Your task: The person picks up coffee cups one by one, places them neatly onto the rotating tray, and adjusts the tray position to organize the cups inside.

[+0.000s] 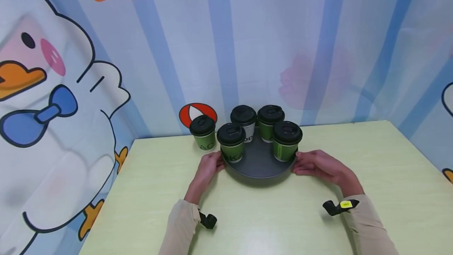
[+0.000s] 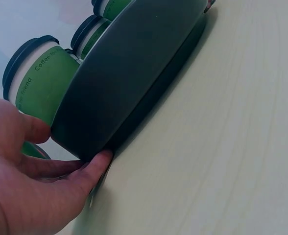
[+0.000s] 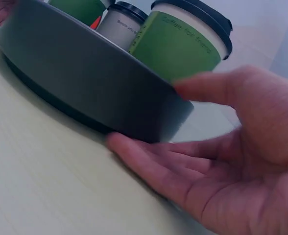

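A round dark grey tray (image 1: 260, 165) with a raised wall is held low over the table between both hands. On its left side my left hand (image 1: 208, 166) grips the edge; the left wrist view shows the thumb at the rim and fingers beneath. Opposite, my right hand (image 1: 318, 165) holds the tray the same way, fingertips under its base in the right wrist view. Several black-lidded paper cups stand upright on the tray: green ones at front left (image 1: 231, 153), front right (image 1: 284, 151) and back right (image 1: 265, 132), and a whitish cup (image 1: 249, 133) behind.
Another green lidded cup (image 1: 205, 141) stands on the table left of the tray, close to the left hand. The pale wooden table (image 1: 269, 223) ends at a printed blue-and-white curtain (image 1: 255, 50) behind. Dark wrist cameras (image 1: 208, 220) sit on both sleeves.
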Available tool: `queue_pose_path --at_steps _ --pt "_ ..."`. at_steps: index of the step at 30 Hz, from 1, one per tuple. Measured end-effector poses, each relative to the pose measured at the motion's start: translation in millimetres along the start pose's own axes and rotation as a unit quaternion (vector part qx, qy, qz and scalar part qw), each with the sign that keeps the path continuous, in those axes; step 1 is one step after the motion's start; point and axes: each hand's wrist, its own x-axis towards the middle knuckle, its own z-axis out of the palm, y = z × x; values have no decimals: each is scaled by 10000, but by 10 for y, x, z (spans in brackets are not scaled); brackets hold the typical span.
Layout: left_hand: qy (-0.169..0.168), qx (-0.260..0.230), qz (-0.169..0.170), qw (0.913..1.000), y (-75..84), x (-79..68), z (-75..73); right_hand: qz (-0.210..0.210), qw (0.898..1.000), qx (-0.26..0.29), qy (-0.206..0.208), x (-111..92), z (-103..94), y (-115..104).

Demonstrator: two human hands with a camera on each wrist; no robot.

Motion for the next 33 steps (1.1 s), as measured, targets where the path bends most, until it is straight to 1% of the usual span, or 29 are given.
queue_pose_path --at_steps 3,6,9,16,19,21,23,25,27,30,32,33 --pt "27 29 -8 10000 1 -4 2 -138 9993 117 330 4 25 -6" --pt "47 94 63 9999 -38 24 -1 -144 9982 114 577 8 48 -13" --pt "18 155 94 9998 -45 33 -11 -129 9980 86 613 15 51 -7" --pt "-30 287 71 9996 -48 41 -40 -116 9985 86 519 21 37 1" --pt "41 504 176 9986 -34 33 -56 -139 9988 80 467 14 30 -3" --pt "174 813 267 9962 -23 30 -89 -158 9988 72 448 9 23 -1" --pt "357 1226 363 9912 -4 19 -142 -175 9989 57 430 5 16 1" --pt "628 1746 364 9820 27 -2 -221 -185 9990 62 406 7 13 4" --pt "913 2239 328 9698 67 -33 -310 -185 9991 86 378 11 15 6" --pt "1476 2859 339 9462 145 -74 -426 -173 9991 117 364 19 19 6" --pt "1860 3063 523 9321 184 -71 -477 -177 9990 127 385 24 21 2" --pt "2032 3082 650 9271 199 -61 -494 -184 9990 120 397 27 23 -1"
